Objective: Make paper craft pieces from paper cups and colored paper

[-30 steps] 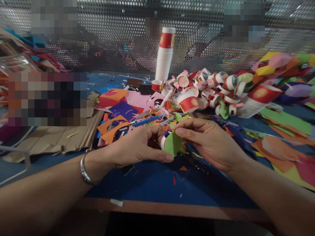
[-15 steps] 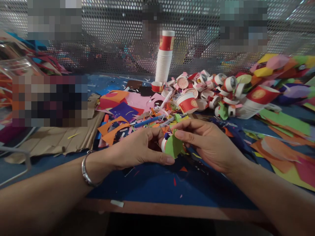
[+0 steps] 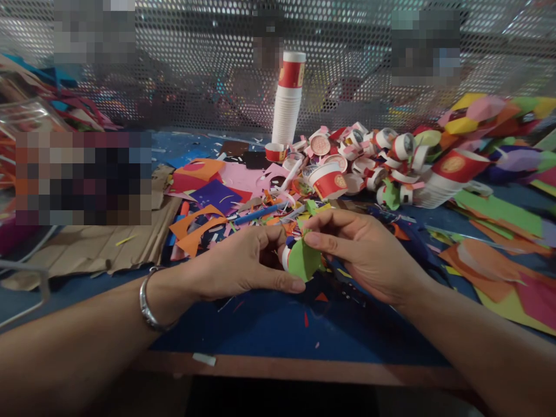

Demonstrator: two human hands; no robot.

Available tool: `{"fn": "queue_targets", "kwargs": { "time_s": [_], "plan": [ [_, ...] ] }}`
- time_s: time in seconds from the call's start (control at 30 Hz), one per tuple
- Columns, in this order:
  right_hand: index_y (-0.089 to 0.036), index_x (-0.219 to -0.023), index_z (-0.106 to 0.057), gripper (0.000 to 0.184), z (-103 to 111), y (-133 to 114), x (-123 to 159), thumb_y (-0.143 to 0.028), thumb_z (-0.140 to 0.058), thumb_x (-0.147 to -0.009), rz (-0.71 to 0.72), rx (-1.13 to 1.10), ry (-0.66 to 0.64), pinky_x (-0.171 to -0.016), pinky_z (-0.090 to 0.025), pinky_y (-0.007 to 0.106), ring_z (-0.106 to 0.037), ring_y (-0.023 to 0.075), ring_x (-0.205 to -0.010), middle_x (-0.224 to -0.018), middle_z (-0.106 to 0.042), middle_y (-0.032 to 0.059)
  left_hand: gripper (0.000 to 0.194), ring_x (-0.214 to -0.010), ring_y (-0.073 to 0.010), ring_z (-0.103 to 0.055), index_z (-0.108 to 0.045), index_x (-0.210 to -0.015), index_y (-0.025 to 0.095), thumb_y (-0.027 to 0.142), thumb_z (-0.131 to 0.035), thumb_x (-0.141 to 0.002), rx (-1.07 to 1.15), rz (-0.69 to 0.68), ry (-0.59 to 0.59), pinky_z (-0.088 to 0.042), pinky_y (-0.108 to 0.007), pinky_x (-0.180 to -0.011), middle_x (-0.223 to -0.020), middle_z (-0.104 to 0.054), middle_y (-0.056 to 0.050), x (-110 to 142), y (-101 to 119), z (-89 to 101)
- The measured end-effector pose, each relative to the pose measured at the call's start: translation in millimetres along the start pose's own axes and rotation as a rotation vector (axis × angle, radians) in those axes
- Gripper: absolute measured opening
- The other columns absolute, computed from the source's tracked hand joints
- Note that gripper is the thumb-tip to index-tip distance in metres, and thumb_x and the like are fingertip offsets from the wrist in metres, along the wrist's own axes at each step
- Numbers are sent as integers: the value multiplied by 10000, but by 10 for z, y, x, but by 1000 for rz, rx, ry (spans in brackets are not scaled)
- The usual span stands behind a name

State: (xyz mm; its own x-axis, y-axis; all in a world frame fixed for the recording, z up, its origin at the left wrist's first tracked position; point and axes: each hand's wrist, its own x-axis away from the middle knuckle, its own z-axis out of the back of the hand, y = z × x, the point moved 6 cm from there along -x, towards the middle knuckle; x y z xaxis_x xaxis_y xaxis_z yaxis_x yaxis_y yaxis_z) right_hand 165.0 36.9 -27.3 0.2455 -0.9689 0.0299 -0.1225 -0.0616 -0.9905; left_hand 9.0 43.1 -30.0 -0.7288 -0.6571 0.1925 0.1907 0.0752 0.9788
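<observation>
In the middle of the head view, my left hand (image 3: 256,263) curls round a small white cut-down paper cup (image 3: 285,258), mostly hidden by the fingers and by paper. A piece of green paper (image 3: 303,262) covers the cup's near right side. My right hand (image 3: 360,249) pinches the upper edge of this green paper between thumb and forefinger. A dark blue bit shows beside the cup under my left fingers. Both hands are raised a little above the blue tabletop (image 3: 269,330) near its front edge.
Behind the hands lie paper scraps and a blue pen-like stick (image 3: 260,213). A tall stack of paper cups (image 3: 287,110) stands at the back. Right of it are a heap of cut cup pieces (image 3: 360,150) and tilted cups (image 3: 452,176). Brown cardboard (image 3: 99,246) lies left.
The whole view has shifted slightly. Both hands keep their grip on the cup and green paper, with hardly any visible movement.
</observation>
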Motion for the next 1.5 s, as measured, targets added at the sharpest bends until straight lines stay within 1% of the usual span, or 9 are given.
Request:
{"fn": "queue_targets", "kwargs": {
  "time_s": [0.23, 0.47, 0.7, 0.87, 0.97, 1.03, 1.2, 1.33, 1.5],
  "plan": [
    [-206, -896, -756, 156, -8, -7, -9, -272, -853, -794, 5, -14, -3, -779, -510, 249, -632, 122, -811, -881, -712, -2, 419, -740, -126, -595, -623, -1033, 174, 299, -869, -718, -5, 11, 34, -479, -255, -665, -825, -627, 20, 20, 16, 1],
    [-195, -917, -748, 179, -22, -6, 7, -274, -854, -795, -1, -25, -14, -781, -520, 249, -639, 124, -814, -884, -713, 5, 419, -745, -147, -647, -645, -991, 175, 357, -884, -700, -34, -29, 19, -530, -264, -682, -818, -677, 5, 22, 35, 5],
    [-213, -932, -758, 164, -9, -33, 3, -302, -832, -817, 42, 18, -3, -744, -507, 257, -624, 130, -794, -888, -709, 3, 415, -865, -184, -725, -636, -1028, 178, 250, -891, -708, 76, -5, 21, -581, -309, -798, -926, -740, -25, 21, 24, 3],
    [-225, -926, -764, 113, 137, -105, -13, -327, -771, -878, 145, 139, 123, -616, -419, 249, -517, 107, -684, -815, -647, -10, 312, -871, -171, -754, -625, -1007, 149, 137, -831, -773, 285, 68, 67, -594, -276, -805, -916, -760, -47, 14, 5, 58],
    [-224, -918, -752, 120, 237, -155, -13, -341, -747, -893, 189, 255, 196, -565, -379, 274, -477, 117, -644, -777, -600, -9, 241, -852, -158, -755, -644, -984, 140, 95, -791, -798, 342, 46, 178, -592, -226, -736, -959, -758, -51, 9, 25, 193],
    [-223, -921, -748, 122, 279, -188, -10, -342, -742, -893, 206, 355, 209, -566, -385, 287, -495, 125, -641, -786, -617, -1, 219, -890, -160, -758, -659, -1015, 141, 73, -750, -828, 384, 34, 228, -594, -218, -763, -1016, -762, -63, 5, 31, 272],
    [-239, -940, -744, 122, 230, -190, 3, -345, -685, -929, 244, 701, 28, -686, -463, 326, -618, 180, -768, -877, -715, 23, 128, -830, -149, -765, -656, -929, 116, 34, -709, -846, 432, -34, 361, -599, -208, -783, -909, -771, -72, 2, 43, 425],
    [-230, -922, -731, 139, 149, -116, 33, -341, -650, -942, 241, 961, -154, -674, -460, 339, -628, 193, -754, -882, -719, 33, 170, -830, -170, -776, -617, -922, 126, -4, -689, -839, 476, -71, 456, -609, -230, -793, -845, -757, -47, 7, 47, 487],
    [-229, -937, -718, 114, 125, -116, 56, -320, -649, -941, 291, 1103, -208, -671, -467, 330, -628, 188, -740, -905, -716, 39, 188, -846, -187, -775, -626, -961, 120, 2, -697, -833, 457, -89, 502, -605, -259, -796, -888, -763, -70, 17, 66, 510]
  ]
}}
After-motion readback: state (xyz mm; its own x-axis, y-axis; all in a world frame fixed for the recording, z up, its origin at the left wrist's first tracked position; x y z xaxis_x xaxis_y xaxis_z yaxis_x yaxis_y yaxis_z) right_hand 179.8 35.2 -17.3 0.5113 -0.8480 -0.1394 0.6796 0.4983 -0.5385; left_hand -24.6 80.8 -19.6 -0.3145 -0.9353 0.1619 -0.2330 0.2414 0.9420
